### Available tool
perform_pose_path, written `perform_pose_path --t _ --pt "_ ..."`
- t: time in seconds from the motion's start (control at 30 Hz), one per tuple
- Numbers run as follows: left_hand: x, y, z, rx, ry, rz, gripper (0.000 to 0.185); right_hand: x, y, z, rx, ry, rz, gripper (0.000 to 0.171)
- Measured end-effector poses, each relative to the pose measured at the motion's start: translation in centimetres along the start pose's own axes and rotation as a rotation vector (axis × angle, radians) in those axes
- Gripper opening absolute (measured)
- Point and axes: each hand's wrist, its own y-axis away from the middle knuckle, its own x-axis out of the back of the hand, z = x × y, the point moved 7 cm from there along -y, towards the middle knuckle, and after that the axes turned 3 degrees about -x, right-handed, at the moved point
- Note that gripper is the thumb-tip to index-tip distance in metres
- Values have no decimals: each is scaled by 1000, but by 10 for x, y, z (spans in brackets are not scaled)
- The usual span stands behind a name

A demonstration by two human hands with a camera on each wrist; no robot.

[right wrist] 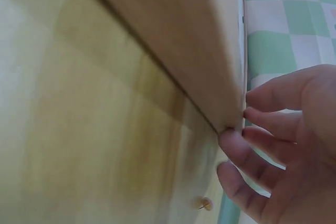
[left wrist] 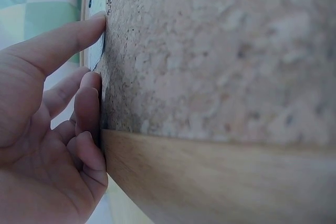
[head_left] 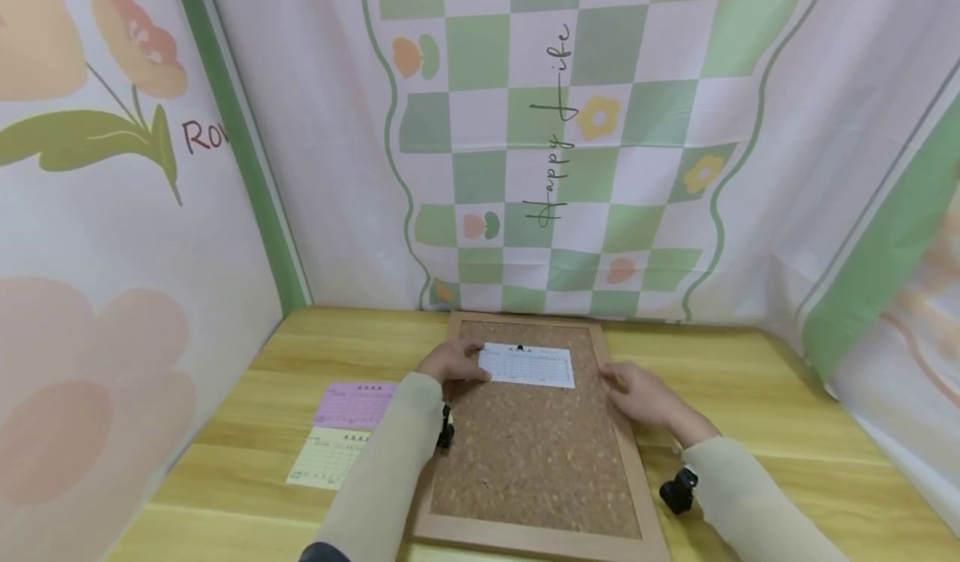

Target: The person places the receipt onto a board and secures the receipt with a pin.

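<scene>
Cork surface: a wood-framed cork board [head_left: 536, 449] is laid flat on the yellow wooden table [head_left: 757, 395], with its long axis running away from the person toward the checked backdrop [head_left: 577, 137] and its short edges lying near and far.

White card: a printed white slip [head_left: 527, 365] is seen on the upper part of the cork, its long axis set across the board, roughly at right angles to the board's own. A small dark mark, possibly a pin, is visible at the middle of its top edge; this cannot be confirmed.

Left hand: the left hand [head_left: 452, 362] is laid on the left end of the slip, fingers extended and pressed against the cork in the wrist view [left wrist: 79, 30]; nothing is gripped.

Right hand: the right hand [head_left: 637, 391] is rested at the board's right frame, fingertips touching the wooden edge [right wrist: 247, 124] with the fingers only slightly bent; nothing is held.

Progress: one slip is judged to be placed on the board and being steadied or straightened.

Left to do: a pink slip [head_left: 355, 403] and a yellow slip [head_left: 330, 457] are left on the table just left of the board, untouched.

Loose item: a thumbtack [right wrist: 203, 203] is seen lying on the table near the right hand.
</scene>
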Motion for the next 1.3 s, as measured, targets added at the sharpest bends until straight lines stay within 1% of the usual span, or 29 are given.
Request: perform_pose_path --t 0.07,0.17,0.43,0.57,0.7,0.83,0.9,1.07,1.17,1.2,1.3 --pt "0 0 0 -1 -9 -1 68 -2 1 1 13 6 -8 44" --pt "0 -1 1 -5 -17 1 68 -3 3 2 7 7 -14 46" --pt "-1 -4 0 -11 -33 4 67 -3 5 3 23 4 -22 47" --pt "-2 -2 0 -8 -46 -4 68 -4 5 4 24 -18 -33 48" --pt "-4 3 3 -28 -70 -19 73 -4 6 6 22 -38 -36 48" --pt "-3 7 7 -72 -93 -32 75 -4 7 8 25 -31 -32 49" --pt "-2 9 7 -97 -99 -39 73 -5 7 8 10 -47 -38 49" --pt "4 15 5 -173 -76 -65 66 -5 8 7 -22 -71 -64 49" --pt "9 22 2 -190 -35 -76 62 -4 8 5 -23 -70 -72 49" --pt "10 25 0 -186 -17 -77 61 -4 8 5 -24 -71 -72 49" --pt "17 34 -5 -182 -17 -64 55 -4 8 4 -21 -66 -67 49"
